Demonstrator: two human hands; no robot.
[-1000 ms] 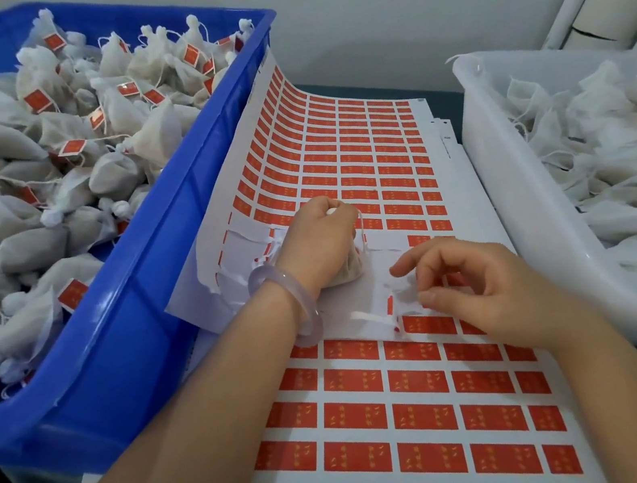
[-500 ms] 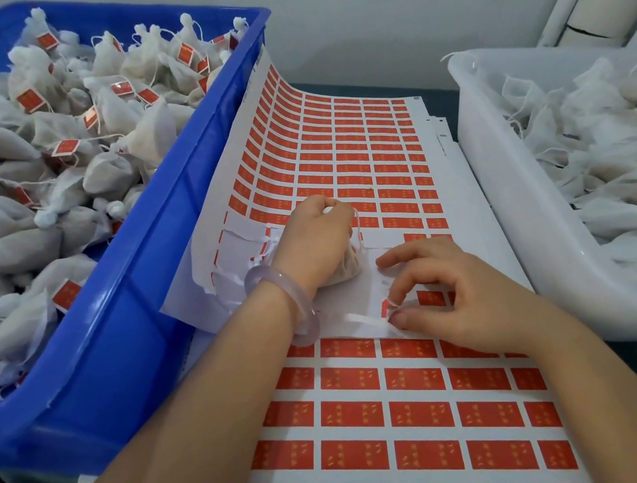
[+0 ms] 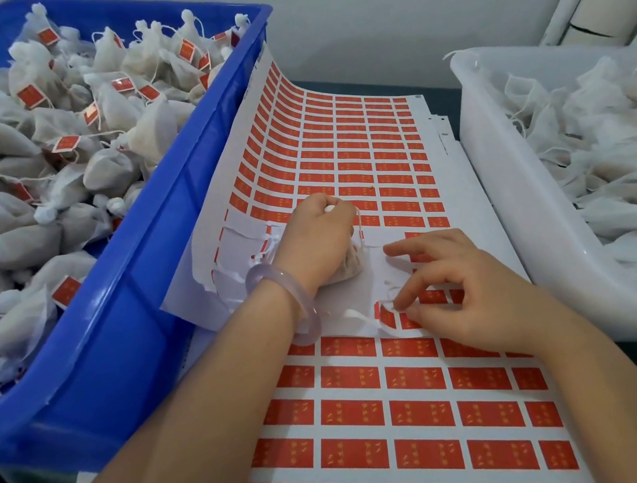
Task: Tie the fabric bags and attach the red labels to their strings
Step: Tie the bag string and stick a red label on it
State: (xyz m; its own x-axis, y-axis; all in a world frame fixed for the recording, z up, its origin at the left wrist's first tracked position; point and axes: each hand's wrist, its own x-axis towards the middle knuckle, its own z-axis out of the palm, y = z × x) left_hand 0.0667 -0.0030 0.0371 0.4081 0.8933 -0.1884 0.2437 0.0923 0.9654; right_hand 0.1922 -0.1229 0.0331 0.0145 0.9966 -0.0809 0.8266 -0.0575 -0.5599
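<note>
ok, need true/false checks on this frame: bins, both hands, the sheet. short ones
1. Tied bags in the blue bin carry red labels. True.
2. The white bin stands on the left. False: it is on the right, and the blue bin is on the left.
3. The left hand grips a fabric bag on the label sheet. True.
4. The right hand holds a bag. False: its thumb and forefinger pinch a red label on the sheet.
5. The bracelet is on the right wrist. False: it is on the left wrist.
6. The sheet's left edge curls up against the blue bin. True.
</note>
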